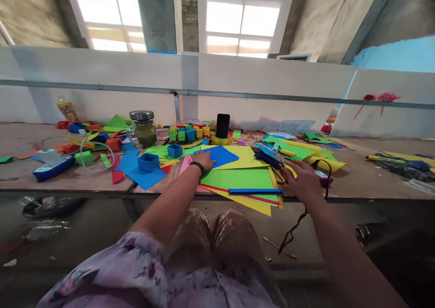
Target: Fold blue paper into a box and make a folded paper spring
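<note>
My left hand point(205, 160), with a dark beaded bracelet on its wrist, lies on a blue sheet point(222, 157) with its fingers stretched out. Under that sheet is a stack of coloured sheets, with a green sheet point(238, 178) and a yellow sheet point(249, 156) on show. A narrow blue strip point(255, 191) crosses the stack's front edge. My right hand point(303, 177) is at the yellow handles of a pair of scissors point(281, 175), its fingers apart; a firm grip cannot be made out. Dark-handled tools point(267, 157) lie just beyond the scissors.
Two blue open boxes point(148, 162) stand left of the stack. Behind are a lidded glass jar point(143, 129), small coloured boxes point(188, 133) and a propped phone point(222, 125). A blue tape dispenser or similar device point(54, 166) sits left. Yellow rolls point(306, 148) lie right, beside a dark cord point(328, 181).
</note>
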### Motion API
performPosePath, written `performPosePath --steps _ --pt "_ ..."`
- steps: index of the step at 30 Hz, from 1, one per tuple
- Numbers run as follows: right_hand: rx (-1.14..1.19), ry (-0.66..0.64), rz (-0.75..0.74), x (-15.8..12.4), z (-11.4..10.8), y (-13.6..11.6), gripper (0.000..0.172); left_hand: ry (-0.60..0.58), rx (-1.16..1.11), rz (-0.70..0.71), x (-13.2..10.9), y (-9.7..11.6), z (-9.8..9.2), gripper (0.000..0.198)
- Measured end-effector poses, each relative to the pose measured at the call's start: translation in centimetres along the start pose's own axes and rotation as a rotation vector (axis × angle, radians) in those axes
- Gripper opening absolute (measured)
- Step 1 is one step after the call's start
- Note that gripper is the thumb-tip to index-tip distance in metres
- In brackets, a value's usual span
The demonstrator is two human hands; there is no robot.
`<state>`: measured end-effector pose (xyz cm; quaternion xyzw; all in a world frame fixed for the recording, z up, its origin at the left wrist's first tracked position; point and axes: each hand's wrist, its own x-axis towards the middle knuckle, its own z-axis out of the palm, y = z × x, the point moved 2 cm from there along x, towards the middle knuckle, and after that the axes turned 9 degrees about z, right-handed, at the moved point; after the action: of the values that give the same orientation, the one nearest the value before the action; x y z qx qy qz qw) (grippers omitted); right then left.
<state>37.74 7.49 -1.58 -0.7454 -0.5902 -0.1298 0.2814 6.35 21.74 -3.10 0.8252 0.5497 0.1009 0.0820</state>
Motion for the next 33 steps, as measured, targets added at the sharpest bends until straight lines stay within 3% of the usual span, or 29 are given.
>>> performPosePath --steps 5,9,14,19,21,25,29,33 --pt "0.144 -0.366 -0.372 -2.6 0.3 -5.8 0.032 0.106 -0.166 0.137 0.2 0.6 -0.3 0.055" --pt "0.226 -0.421 -0.459 -4.7 0.8 -8.1 0.024 0.191 -0.343 0.212 0.5 0.5 -0.5 0.042" --pt "0.326 -0.288 -0.392 -5.4 0.1 -7.8 0.024 0.248 -0.621 0.257 0.9 0.7 -0.3 0.034" --pt "0.52 -0.148 -0.147 -1.8 -1.5 -8.4 0.032 0.163 -0.968 0.35 0.4 1.8 -0.7 0.05" --pt "0.623 -0.212 -0.068 0.3 -0.7 -9.7 0.037 0.102 -1.087 0.382 -0.1 2.2 -1.0 0.055" --pt "0.83 -0.454 -0.024 3.3 3.1 -13.4 0.049 0.06 -1.244 0.373 -0.5 2.4 -1.3 0.05" --pt "0.968 -0.65 -0.027 4.0 6.2 -15.4 0.051 0.171 -1.332 0.271 0.1 2.0 -1.1 0.042" --pt "1.059 -0.763 0.016 4.0 7.4 -14.6 0.047 0.301 -1.421 0.129 1.1 1.1 -0.7 0.038"
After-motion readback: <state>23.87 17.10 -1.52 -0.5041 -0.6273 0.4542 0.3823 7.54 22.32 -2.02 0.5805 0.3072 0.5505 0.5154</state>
